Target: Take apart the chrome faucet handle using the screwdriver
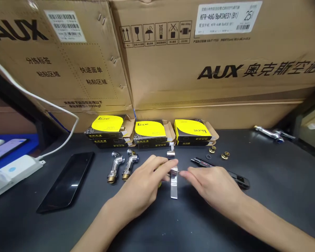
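Black counter (pixel 265 210), cardboard cartons (pixel 225 52) stacked behind. Chrome faucet piece (pixel 174 185) is laid flat at centre, pinched near its top by left hand (pixel 144 182) fingers (pixel 173 162) and mid-length by right hand (pixel 212 185) fingers, apparently steadied from both sides.

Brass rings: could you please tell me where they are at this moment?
In the head view, the brass rings lie on the table right of centre, just in front of the rightmost yellow box and beyond the right hand.
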`<state>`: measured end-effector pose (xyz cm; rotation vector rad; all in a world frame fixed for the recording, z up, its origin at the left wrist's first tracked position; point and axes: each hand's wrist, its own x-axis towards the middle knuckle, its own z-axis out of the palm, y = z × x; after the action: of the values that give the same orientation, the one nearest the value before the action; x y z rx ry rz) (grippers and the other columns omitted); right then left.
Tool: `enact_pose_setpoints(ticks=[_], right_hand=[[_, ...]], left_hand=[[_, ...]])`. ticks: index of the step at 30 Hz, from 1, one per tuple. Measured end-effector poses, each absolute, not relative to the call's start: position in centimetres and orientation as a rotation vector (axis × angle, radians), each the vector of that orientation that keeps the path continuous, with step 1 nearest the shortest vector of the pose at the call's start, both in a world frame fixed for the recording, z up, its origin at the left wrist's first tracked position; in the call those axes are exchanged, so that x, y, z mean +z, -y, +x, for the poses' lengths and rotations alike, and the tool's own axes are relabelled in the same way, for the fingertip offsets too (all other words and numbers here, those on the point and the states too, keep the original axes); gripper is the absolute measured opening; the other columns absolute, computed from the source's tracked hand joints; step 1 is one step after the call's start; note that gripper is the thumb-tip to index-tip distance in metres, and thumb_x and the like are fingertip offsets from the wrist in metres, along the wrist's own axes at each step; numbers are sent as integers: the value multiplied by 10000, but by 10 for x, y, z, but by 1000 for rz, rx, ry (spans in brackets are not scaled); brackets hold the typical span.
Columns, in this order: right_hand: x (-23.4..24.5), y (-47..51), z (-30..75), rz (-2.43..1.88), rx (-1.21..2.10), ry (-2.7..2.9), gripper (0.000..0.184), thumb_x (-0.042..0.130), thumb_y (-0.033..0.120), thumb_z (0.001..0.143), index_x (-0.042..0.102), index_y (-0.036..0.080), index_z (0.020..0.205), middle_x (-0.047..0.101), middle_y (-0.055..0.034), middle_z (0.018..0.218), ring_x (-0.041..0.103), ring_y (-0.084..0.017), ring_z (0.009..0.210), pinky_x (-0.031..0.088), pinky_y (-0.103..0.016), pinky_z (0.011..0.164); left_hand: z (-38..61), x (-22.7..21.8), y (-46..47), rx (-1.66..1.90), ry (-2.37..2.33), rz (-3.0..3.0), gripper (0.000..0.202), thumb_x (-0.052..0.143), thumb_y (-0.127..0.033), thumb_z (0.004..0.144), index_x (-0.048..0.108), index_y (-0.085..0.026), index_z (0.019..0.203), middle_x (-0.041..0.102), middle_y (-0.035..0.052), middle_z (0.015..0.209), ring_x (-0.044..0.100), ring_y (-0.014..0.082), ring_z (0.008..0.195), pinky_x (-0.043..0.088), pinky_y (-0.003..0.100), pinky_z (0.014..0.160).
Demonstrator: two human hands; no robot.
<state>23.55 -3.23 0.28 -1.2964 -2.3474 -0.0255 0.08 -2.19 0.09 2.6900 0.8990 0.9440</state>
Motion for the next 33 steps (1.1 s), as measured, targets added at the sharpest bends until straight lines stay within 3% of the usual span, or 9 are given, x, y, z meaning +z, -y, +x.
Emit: enact_pose_setpoints(ticks=[3,6,10,12,14,16,19,24,33], right_hand=[[1,33,233,-1051,-751,2212,494,490,406,1046,557,201,602,528,28,509,444,-124,457,257,-314,551],[6,32,232,-1072,-746,2197,503,484,424,1045,554,201,600,539,20,519,473,-131,478,272,-318,561],[21,28,235,-1354,668,2310,607,273,531,1076,552,196,653,517,35,552,441,-103,501,312,-254,539],[28,26,239,-1289,1520,2174,638,220,635,1043,529,208,683,328,81,491,285,-97,440,303,-239,479],[29,25,240,-1235,1812,2032,644,239,681,1018,539,208,701,287,92,493,242,-95,432,298,-238,450],[25,26,239,-1284,1545,2119,632,272,636,1037,569,199,690,418,60,521,362,-97,464,335,-237,489],[14,30,235,-1378,489,2372,590,301,493,1082,600,202,664,572,20,558,480,-111,503,296,-260,519],[3,32,231,-1043,-806,2317,419,507,353,1044,599,206,663,557,11,539,495,-145,503,277,-320,565],[11,29,228,-1261,78,2409,386,407,283,1076,670,228,798,689,36,668,603,-134,608,354,-269,591]], left_hand=[[2,5,25,936,-1032,2435,400,399,-67,1001,562,-180,1349,716,67,1134,659,135,935,555,244,850],[3,9,26,863,-1128,2319,355,426,-120,1019,593,-217,1317,712,52,1209,666,146,1035,556,257,906],[2,9,23,883,-931,2466,597,340,84,902,572,-230,1353,657,60,1260,604,135,1046,568,220,833],[0,8,21,940,-840,2567,619,341,111,890,590,-251,1327,638,52,1294,565,137,1088,558,226,875],[-2,7,20,959,-793,2651,593,372,101,908,595,-260,1323,642,48,1293,547,143,1113,535,266,959],[-3,6,19,916,-798,2657,598,368,100,905,590,-248,1337,641,59,1292,555,144,1114,534,266,958],[-3,5,20,832,-878,2507,596,341,73,902,556,-199,1388,649,93,1267,615,134,1028,558,233,858],[-1,9,22,694,-1152,2156,374,366,-241,1049,614,-212,1328,749,42,1047,674,145,818,560,268,794],[-7,12,15,811,-1083,2276,385,406,-199,1028,614,-239,1350,723,44,1167,674,163,1017,526,269,892]])
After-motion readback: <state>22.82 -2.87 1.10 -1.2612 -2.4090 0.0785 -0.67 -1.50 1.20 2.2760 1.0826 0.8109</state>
